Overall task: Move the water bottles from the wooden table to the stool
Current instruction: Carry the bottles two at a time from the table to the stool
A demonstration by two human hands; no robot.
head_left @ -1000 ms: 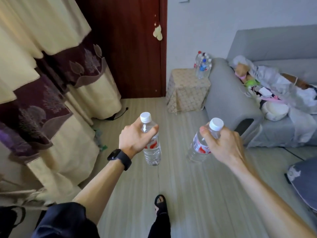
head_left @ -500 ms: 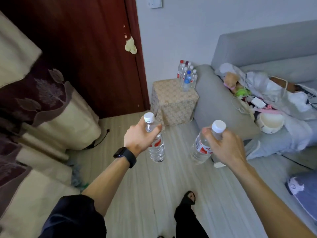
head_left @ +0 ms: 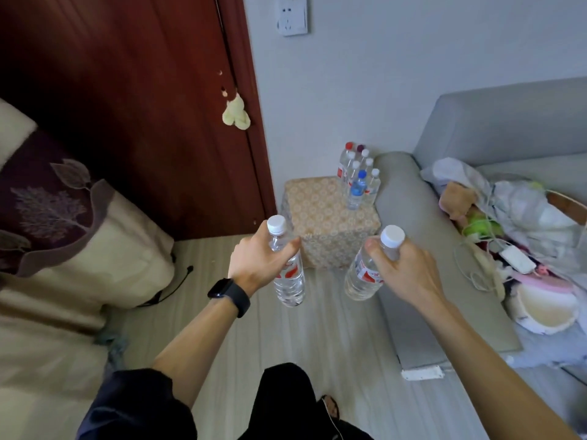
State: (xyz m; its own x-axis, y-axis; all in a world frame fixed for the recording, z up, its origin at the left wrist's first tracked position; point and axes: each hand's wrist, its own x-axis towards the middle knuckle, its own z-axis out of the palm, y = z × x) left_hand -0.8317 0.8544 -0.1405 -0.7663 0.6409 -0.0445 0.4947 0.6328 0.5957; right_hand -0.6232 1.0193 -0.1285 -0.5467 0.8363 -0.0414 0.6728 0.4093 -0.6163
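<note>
The left hand [head_left: 257, 265], a dark watch [head_left: 229, 295] on its wrist, is closed around the upper part of a clear white-capped bottle [head_left: 287, 277], held nearly upright above the floor. Between the two hands, further back, the patterned stool [head_left: 324, 217] is seen — a cluster of bottles [head_left: 359, 179] already stands at its far right corner. The right hand [head_left: 409, 271] is wrapped around the neck of a second bottle [head_left: 365, 274], tilted, just beside the grey sofa [head_left: 409, 204].
</note>
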